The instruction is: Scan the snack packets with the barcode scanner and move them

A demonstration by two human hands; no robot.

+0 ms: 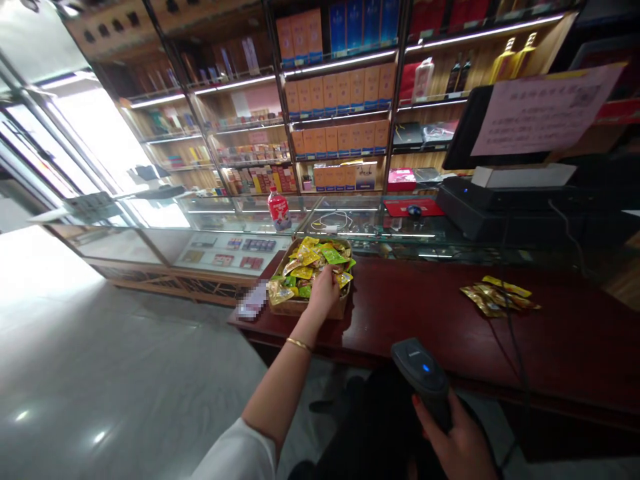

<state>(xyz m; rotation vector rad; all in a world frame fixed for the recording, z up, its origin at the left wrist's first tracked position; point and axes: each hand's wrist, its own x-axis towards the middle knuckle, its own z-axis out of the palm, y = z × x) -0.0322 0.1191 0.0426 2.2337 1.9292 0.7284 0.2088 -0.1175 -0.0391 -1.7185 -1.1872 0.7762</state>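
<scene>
My left hand (325,292) reaches into an open cardboard box (300,308) heaped with small yellow, green and gold snack packets (305,257). Its fingers are closed on a snack packet at the right side of the heap, which the hand partly hides. In my right hand (457,437) is a dark barcode scanner (420,370), gripped by its handle below the front edge of the counter. A blue light glows on the scanner's top. Several more gold and yellow packets (493,298) lie in a small pile on the counter to the right.
The dark red wooden counter (400,300) adjoins a glass display case (220,257). On the glass stand a red bottle (279,210) and a white cable (333,223). A monitor (463,133) is at the right. A black cable (515,340) hangs across the counter near the loose packets.
</scene>
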